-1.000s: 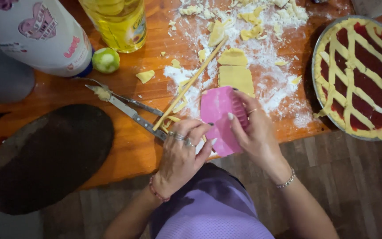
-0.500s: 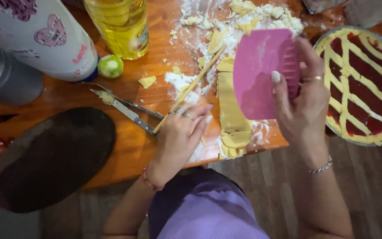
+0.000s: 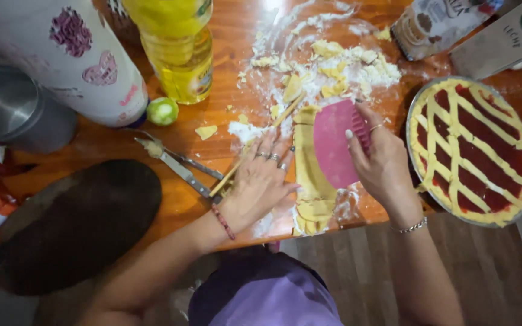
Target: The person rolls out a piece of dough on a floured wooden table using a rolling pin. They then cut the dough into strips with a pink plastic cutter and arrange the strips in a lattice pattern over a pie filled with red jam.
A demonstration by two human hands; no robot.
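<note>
The step in hand looks like cutting a strip from rolled dough on the table [image 3: 225,36]. Left of the work lie tongs [image 3: 179,169] and a thin wooden stick [image 3: 261,142]. The left hand [image 3: 261,181] rests flat, fingers spread, grip open — pressing beside the yellow dough strip [image 3: 309,175] near the table's front edge. The right hand [image 3: 382,163] pinches a pink scraper [image 3: 335,143] over the strip. Next, I judge, a straight downward press is needed. The lattice tart [image 3: 472,151] sits at the far right.
</note>
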